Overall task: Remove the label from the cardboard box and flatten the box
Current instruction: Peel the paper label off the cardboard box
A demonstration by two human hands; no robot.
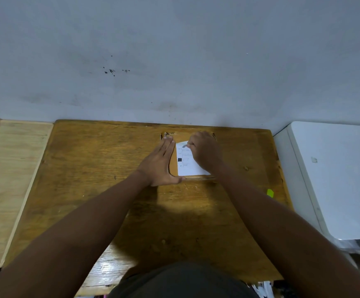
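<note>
Bracing the box (198, 179) comes first on the left: the left hand (160, 163) lies flat against its left side, fingers (168, 147) straight and together, thumb hooked along the near edge, holding nothing but pinning the box so that it does not slide on the bench (101, 168) while the label is pulled. The box sits far back on the bench, near the wall (174, 50), and most of it is hidden between and beneath the two hands; only slivers of brown edge show past the fingertips and below the thumb.

Just right of those straight fingers lies the white label (184, 163), stuck on the box's top face. Its far corner looks lifted and curled.

Right again, the right hand (205, 152) is curled over the label, its fingers (191, 145) pinching that raised corner, seemingly to peel it toward the person. I judge the peel barely begun, since most of the label lies flat. Flattening is not yet started.

Farther right, a white appliance (335, 175) stands beside the bench.
</note>
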